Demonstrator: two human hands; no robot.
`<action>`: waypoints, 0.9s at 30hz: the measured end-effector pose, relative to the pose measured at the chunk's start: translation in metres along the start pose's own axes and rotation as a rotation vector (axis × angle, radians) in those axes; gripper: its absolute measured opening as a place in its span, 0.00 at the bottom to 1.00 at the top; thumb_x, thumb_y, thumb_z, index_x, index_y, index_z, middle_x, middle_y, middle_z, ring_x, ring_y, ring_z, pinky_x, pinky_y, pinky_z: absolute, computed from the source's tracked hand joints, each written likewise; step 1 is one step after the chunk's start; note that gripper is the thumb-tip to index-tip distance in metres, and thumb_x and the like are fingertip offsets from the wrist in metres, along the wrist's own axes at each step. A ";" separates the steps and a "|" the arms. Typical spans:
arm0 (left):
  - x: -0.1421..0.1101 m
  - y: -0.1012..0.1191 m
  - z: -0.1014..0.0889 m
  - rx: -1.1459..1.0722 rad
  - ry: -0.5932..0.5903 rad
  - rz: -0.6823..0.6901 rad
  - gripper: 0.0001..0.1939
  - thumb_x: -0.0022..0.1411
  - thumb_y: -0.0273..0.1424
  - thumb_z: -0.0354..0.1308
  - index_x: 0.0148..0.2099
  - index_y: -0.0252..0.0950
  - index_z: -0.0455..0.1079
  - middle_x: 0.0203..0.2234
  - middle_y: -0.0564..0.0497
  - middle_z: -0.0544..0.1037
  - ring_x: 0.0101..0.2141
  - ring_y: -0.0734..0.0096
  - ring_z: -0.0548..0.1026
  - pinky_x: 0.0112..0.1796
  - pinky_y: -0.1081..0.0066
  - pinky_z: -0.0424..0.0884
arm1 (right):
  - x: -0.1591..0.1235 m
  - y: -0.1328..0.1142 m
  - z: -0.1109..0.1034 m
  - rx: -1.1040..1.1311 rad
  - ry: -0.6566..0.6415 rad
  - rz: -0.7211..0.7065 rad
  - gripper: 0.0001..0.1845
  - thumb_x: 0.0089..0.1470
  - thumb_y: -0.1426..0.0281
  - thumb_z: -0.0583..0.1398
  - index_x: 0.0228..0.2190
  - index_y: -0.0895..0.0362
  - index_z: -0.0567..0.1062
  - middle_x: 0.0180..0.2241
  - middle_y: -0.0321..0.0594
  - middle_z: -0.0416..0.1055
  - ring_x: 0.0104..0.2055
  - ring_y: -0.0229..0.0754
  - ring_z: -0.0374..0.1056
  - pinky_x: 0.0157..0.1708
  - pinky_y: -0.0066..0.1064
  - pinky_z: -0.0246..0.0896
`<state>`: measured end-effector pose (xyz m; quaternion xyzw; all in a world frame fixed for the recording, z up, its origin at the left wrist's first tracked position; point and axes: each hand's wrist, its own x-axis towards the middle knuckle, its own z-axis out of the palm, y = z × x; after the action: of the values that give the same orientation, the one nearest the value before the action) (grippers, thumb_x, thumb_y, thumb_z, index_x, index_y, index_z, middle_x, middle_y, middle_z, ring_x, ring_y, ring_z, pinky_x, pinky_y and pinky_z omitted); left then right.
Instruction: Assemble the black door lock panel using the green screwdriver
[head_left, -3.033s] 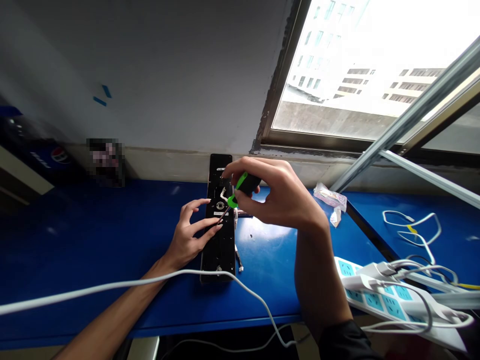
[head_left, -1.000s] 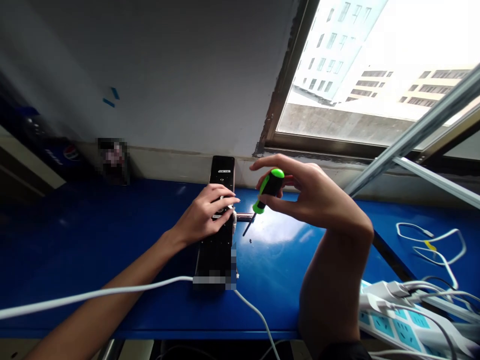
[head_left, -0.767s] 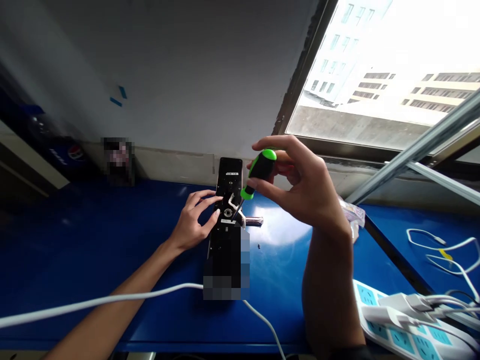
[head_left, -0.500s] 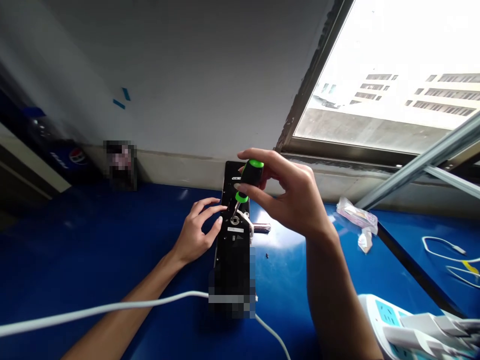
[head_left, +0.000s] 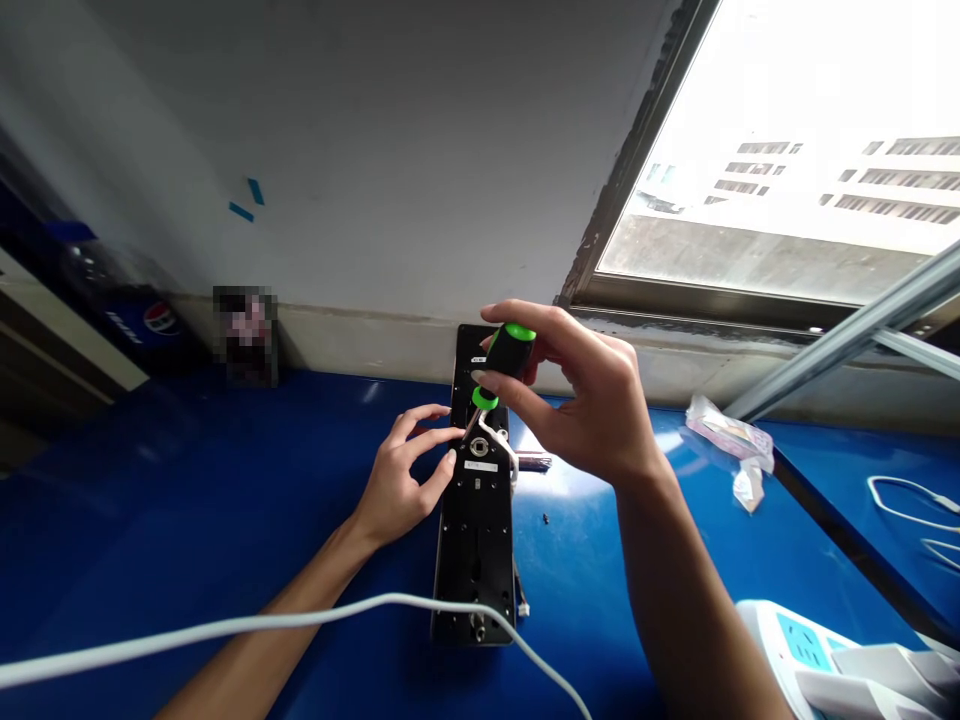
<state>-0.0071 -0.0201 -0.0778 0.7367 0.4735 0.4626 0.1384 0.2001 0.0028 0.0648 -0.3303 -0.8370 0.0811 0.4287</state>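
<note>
A long black lock panel (head_left: 477, 520) lies lengthwise on the blue table (head_left: 187, 500). My right hand (head_left: 585, 400) is closed around a black and green screwdriver (head_left: 501, 366), whose tip points down at the panel's upper middle. My left hand (head_left: 401, 480) rests at the panel's left edge, fingers partly spread, fingertips touching it near the screwdriver tip. A short white wire (head_left: 499, 440) loops out of the panel beside the tip. A metal spindle (head_left: 532, 461) sticks out to the panel's right.
A white cable (head_left: 225, 630) crosses the near table edge in front of my arms. A white power strip (head_left: 817, 660) sits at the lower right, a crumpled wrapper (head_left: 731, 440) and white cords (head_left: 915, 500) farther right. A small screw (head_left: 547, 518) lies right of the panel. Wall and window stand behind.
My right hand brought the screwdriver back from the right and set its tip on the panel. My left hand slid from on top of the panel to its left edge. The view shifted left.
</note>
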 end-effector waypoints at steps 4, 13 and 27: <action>-0.001 -0.001 0.002 -0.009 -0.004 0.006 0.13 0.69 0.31 0.57 0.51 0.42 0.79 0.57 0.47 0.73 0.57 0.57 0.73 0.59 0.55 0.72 | 0.001 -0.001 0.004 -0.012 -0.011 -0.012 0.20 0.64 0.65 0.62 0.56 0.50 0.75 0.43 0.39 0.78 0.35 0.39 0.73 0.42 0.35 0.75; -0.003 -0.002 0.003 -0.022 0.005 0.004 0.12 0.69 0.31 0.58 0.51 0.42 0.79 0.57 0.47 0.73 0.56 0.57 0.74 0.58 0.56 0.73 | 0.002 0.002 0.012 -0.035 0.022 0.005 0.19 0.63 0.63 0.63 0.55 0.49 0.75 0.42 0.38 0.79 0.32 0.39 0.71 0.41 0.36 0.75; -0.003 -0.004 0.010 -0.019 0.039 0.021 0.09 0.69 0.31 0.63 0.50 0.43 0.80 0.55 0.48 0.73 0.54 0.62 0.74 0.57 0.60 0.74 | 0.002 -0.005 0.027 -0.174 0.108 -0.083 0.15 0.61 0.59 0.66 0.46 0.52 0.75 0.38 0.40 0.75 0.31 0.38 0.67 0.34 0.32 0.69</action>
<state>-0.0017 -0.0184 -0.0879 0.7312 0.4637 0.4827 0.1315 0.1757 0.0038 0.0512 -0.3352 -0.8296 -0.0274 0.4457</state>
